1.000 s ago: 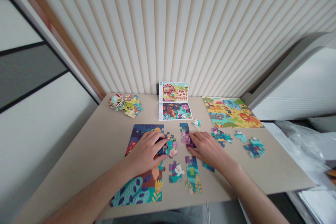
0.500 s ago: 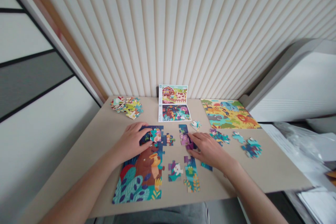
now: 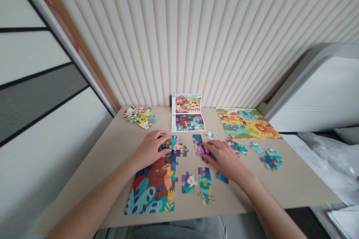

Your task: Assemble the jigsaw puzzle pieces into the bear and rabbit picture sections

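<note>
The partly joined puzzle, with a brown bear and teal leaves, lies in front of me. My left hand reaches over its top edge, thumb and fingers around a small puzzle piece with brown on it. Just right of those fingertips is a teal and pink piece. My right hand pinches a dark purple puzzle piece, partly hidden by the fingers, beside a joined purple strip. Below lie a white-animal piece and a strip with yellow leaves.
A picture card stands against the pleated wall. Loose pieces are piled at the back left. A finished animal puzzle lies back right, with teal pieces in front of it.
The teal and pink piece has shifted right relative to the bear puzzle, and a brown piece now shows between my left fingers. My right hand stays at the purple pieces. The view has shifted slightly.
</note>
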Available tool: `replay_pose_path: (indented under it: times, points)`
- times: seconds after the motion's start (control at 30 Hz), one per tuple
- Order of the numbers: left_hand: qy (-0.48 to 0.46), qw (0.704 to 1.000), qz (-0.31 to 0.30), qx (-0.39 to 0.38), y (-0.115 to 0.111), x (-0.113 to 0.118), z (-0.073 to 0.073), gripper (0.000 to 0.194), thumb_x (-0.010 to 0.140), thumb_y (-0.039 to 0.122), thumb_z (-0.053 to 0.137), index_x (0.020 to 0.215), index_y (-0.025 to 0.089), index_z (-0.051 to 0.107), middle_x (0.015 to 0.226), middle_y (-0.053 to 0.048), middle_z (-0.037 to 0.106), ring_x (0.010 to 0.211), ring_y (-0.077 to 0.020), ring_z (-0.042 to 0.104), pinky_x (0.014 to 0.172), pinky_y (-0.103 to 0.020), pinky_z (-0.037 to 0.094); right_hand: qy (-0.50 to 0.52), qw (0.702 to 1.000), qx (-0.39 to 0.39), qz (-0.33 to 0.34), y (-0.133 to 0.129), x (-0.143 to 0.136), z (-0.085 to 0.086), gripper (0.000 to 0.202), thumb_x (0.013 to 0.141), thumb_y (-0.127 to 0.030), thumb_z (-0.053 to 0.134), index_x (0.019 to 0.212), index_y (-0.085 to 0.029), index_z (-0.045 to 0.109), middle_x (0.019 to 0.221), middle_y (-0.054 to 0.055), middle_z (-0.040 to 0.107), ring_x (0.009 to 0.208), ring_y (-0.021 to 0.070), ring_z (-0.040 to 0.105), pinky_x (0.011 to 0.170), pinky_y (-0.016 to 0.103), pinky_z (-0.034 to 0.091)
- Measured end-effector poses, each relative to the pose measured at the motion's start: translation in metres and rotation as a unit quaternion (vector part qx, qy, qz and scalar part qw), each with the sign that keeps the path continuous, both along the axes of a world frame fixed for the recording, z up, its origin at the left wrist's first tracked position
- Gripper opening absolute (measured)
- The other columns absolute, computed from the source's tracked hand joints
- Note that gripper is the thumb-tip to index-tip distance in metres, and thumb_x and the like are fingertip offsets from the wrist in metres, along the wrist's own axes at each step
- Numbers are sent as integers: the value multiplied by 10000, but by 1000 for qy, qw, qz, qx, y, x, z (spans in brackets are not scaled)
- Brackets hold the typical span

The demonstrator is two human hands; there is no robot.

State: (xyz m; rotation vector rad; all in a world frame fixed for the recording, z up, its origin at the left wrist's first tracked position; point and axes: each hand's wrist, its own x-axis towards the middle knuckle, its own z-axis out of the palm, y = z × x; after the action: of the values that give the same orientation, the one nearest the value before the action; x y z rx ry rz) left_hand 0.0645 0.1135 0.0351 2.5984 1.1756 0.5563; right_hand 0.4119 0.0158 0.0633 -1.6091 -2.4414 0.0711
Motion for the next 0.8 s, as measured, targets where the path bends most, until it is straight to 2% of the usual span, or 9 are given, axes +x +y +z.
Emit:
replay_pose_path:
  times: [0.1,0.2,0.37,0.5,0.63,0.8]
  points:
    - [-12,1000,-20,1,8,18,8,447,991,512,691,1403,339,674,1362,-82,653,1309,-305,601,1172,-513,435,13,1000,6,-11,0,-6,-2,285,1084,-342,570,1308,-237,712,1288,115,729,1203,277,679,1058,451,520]
    - [-27,999,-32,0,22,41,11,422,991,521,689,1356,310,701,1338,-91,664,1278,-308,621,1145,-505,458,19,999,12,-41,-5,-15,-7,284,1066,-320,595,1310,-236,715,1285,110,732,1193,292,684,1065,473,523]
    - [-63,996,-57,-6,36,82,10,506,992,568,674,1411,284,660,1339,-110,658,1283,-304,623,1134,-484,475,102,986,65,-111,-10,-22,-7,496,1066,-369,580,1545,-241,553,1429,153,665,1289,324,649,1105,508,530]
    - [-89,990,-111,-21,29,108,8,519,978,566,700,1413,285,660,1305,-94,674,1256,-271,642,1110,-427,498,123,988,73,-59,2,-3,2,642,1041,-362,618,1649,-289,424,1548,146,590,1398,328,588,1153,520,506]
    - [-112,984,-131,-35,19,122,6,542,969,559,713,1430,278,654,1294,-100,679,1259,-274,645,1115,-427,496,124,991,41,1,14,22,8,643,1030,-380,669,1628,-289,450,1497,130,640,1378,308,605,1162,513,489]
    - [-122,981,-143,-51,14,129,4,485,974,563,705,1369,282,690,1276,-92,701,1236,-265,666,1100,-414,509,95,994,32,33,16,35,2,656,1025,-411,692,1618,-245,466,1400,157,693,1310,318,641,1132,524,496]
